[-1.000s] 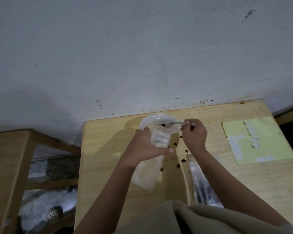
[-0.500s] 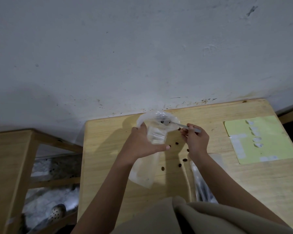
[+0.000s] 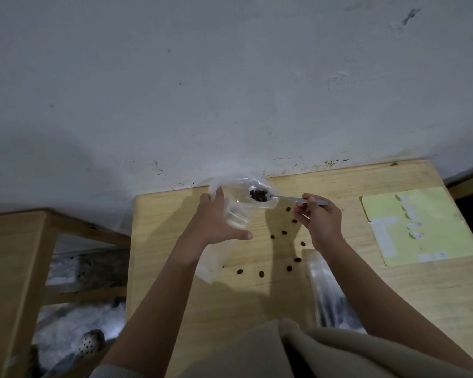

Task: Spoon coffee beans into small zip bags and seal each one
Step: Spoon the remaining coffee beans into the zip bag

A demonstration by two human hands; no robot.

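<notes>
Clear, floppy plastic is doing most of the work in this head view: the left hand (image 3: 216, 222) is holding a small transparent zip bag (image 3: 236, 211) upright near the back edge of the pale wooden worktop (image 3: 175, 241), fingers curled round the far side of it and the thumb sticking out toward the near side. The right hand (image 3: 318, 219) is pinching the thin handle of a small silver metal spoon (image 3: 281, 198), fingers clamped together on it, and the bowl is sitting right at the bag's mouth with a little heap of dark brown coffee beans (image 3: 258, 195) on it.

What's probably going to bite here is the bag mouth. It's soft film, crinkly and half collapsed, so if the opening is sagging when the spoon is tipping, beans are going over the rim. A scatter of loose dark oval beans (image 3: 284, 232) is already lying on the worktop between the hands, so I'd guess that's a live problem. Round, hard, smooth beans are also going to roll. And beans catching in the zip track would likely be stopping it from sealing.

Another long clear plastic bag (image 3: 325, 290) with dark contents is lying flat under the right forearm, near the front edge; I can't tell what's in it. A flat pale yellow-green sheet (image 3: 432, 236) with white, label-looking bits on it is sitting well apart on the right. The wall behind is rough grey-white plaster, and a wooden shelf frame is standing off to the left.
</notes>
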